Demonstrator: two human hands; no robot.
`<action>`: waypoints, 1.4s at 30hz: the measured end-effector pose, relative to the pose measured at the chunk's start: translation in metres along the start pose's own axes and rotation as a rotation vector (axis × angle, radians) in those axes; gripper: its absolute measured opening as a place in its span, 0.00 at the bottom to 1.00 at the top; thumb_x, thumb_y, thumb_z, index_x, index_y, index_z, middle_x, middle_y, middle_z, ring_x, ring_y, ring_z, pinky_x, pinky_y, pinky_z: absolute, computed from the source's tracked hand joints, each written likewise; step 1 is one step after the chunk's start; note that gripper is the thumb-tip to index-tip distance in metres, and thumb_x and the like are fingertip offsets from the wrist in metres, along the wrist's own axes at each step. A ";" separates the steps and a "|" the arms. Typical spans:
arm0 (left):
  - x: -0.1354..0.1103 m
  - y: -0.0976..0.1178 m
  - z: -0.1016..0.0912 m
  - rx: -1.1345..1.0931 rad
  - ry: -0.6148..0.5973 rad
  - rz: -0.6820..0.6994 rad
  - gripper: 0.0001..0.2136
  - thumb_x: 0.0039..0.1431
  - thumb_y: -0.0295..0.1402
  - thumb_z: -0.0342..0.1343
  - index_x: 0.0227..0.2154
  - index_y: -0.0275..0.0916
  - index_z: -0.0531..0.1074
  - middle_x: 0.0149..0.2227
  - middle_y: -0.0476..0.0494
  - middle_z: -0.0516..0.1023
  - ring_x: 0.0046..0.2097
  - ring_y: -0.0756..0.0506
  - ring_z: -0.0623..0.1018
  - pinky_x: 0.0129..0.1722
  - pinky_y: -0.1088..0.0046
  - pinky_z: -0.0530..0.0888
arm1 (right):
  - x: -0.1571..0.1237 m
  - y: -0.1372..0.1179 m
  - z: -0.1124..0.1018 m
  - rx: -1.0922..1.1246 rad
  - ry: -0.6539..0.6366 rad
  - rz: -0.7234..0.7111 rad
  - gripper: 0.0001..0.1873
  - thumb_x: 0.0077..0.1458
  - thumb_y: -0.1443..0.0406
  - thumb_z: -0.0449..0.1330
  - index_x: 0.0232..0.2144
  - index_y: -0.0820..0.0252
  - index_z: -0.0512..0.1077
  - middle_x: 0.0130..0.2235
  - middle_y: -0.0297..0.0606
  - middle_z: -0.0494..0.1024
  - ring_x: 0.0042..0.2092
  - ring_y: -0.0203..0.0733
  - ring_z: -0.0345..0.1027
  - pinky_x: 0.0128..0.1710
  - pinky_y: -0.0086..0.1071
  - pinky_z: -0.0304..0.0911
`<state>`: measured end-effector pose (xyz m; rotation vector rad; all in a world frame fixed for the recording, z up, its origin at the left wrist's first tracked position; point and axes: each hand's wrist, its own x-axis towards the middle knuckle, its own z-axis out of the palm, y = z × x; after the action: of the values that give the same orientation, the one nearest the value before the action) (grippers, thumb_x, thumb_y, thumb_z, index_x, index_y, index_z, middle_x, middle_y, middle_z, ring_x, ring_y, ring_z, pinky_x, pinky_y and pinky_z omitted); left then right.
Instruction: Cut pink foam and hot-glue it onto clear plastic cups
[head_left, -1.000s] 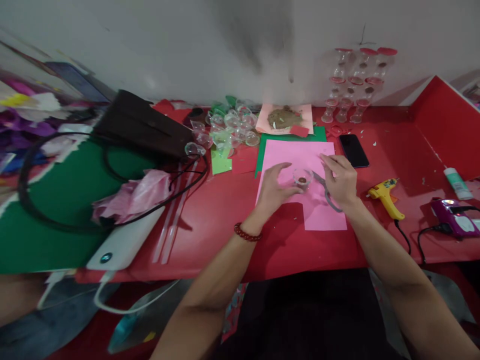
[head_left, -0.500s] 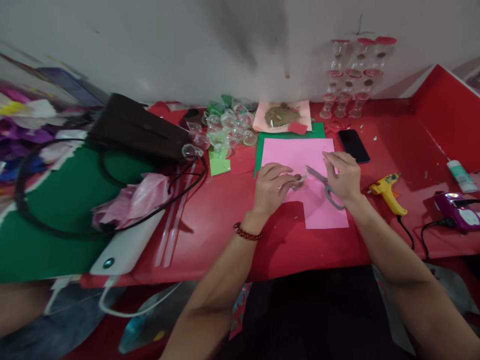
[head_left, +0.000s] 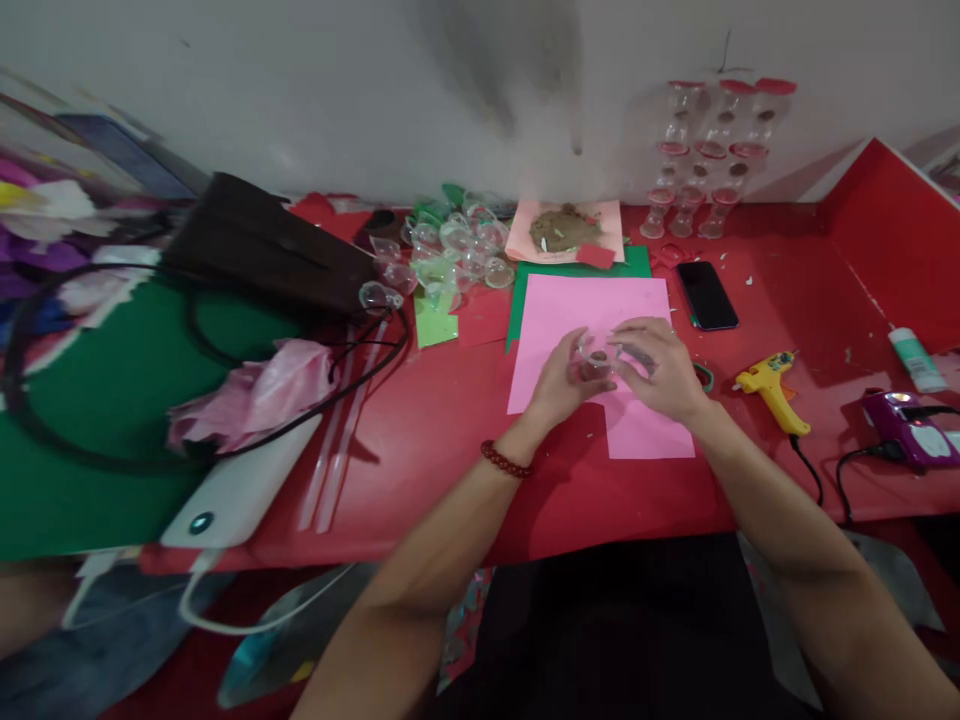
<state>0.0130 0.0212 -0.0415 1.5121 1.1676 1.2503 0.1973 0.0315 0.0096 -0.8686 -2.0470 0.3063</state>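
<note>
Both my hands meet over a pink paper sheet [head_left: 592,305] on the red table [head_left: 420,440]. My left hand [head_left: 556,385], with a red bead bracelet on its wrist, pinches a small clear plastic cup [head_left: 598,360] that has something brown inside. My right hand [head_left: 658,375] is curled, and its fingertips close on the same cup from the right. The loop of a pair of scissors [head_left: 703,376] shows on the table beside the heel of my right hand; the blades are hidden.
A black phone [head_left: 706,295], a yellow glue gun [head_left: 772,385], a glue bottle [head_left: 915,360] and a purple device [head_left: 911,425] lie to the right. Loose clear cups [head_left: 457,250] and stacked cups [head_left: 705,160] stand at the back. To the left lie a brown bag [head_left: 270,250], cables and a white power bank [head_left: 240,485].
My right hand, which held the scissors with blades toward the cup, has moved left onto the cup; the scissors handle now shows at its right. My left hand has closed round the cup.
</note>
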 end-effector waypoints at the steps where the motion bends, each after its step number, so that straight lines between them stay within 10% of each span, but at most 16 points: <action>1: 0.000 -0.002 0.002 -0.031 -0.023 -0.032 0.35 0.44 0.31 0.72 0.56 0.40 0.66 0.52 0.36 0.76 0.49 0.42 0.79 0.48 0.61 0.77 | -0.001 0.000 0.003 -0.001 -0.026 -0.016 0.10 0.57 0.66 0.65 0.43 0.53 0.79 0.46 0.42 0.79 0.50 0.50 0.71 0.53 0.47 0.67; 11: 0.001 0.010 -0.001 0.093 0.032 -0.015 0.19 0.48 0.23 0.64 0.46 0.36 0.73 0.38 0.46 0.77 0.34 0.51 0.74 0.35 0.73 0.72 | -0.001 0.011 0.003 0.019 -0.012 0.002 0.04 0.60 0.65 0.66 0.34 0.52 0.82 0.39 0.39 0.82 0.43 0.46 0.72 0.46 0.43 0.68; 29: 0.000 0.007 0.008 -0.003 -0.050 0.305 0.20 0.61 0.40 0.61 0.53 0.39 0.69 0.52 0.34 0.78 0.54 0.41 0.78 0.52 0.62 0.75 | -0.006 -0.002 0.010 0.111 -0.034 0.014 0.05 0.58 0.65 0.67 0.30 0.51 0.81 0.36 0.35 0.82 0.41 0.44 0.73 0.43 0.41 0.68; 42: -0.001 0.014 0.008 0.010 -0.042 0.156 0.17 0.61 0.38 0.62 0.51 0.39 0.70 0.50 0.37 0.79 0.51 0.44 0.78 0.50 0.65 0.75 | -0.002 -0.005 0.011 0.077 -0.118 0.096 0.11 0.62 0.68 0.59 0.30 0.53 0.79 0.33 0.38 0.79 0.39 0.45 0.70 0.42 0.42 0.65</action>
<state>0.0232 0.0170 -0.0292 1.6553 1.0469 1.3105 0.1868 0.0278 0.0048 -0.9225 -2.0906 0.4963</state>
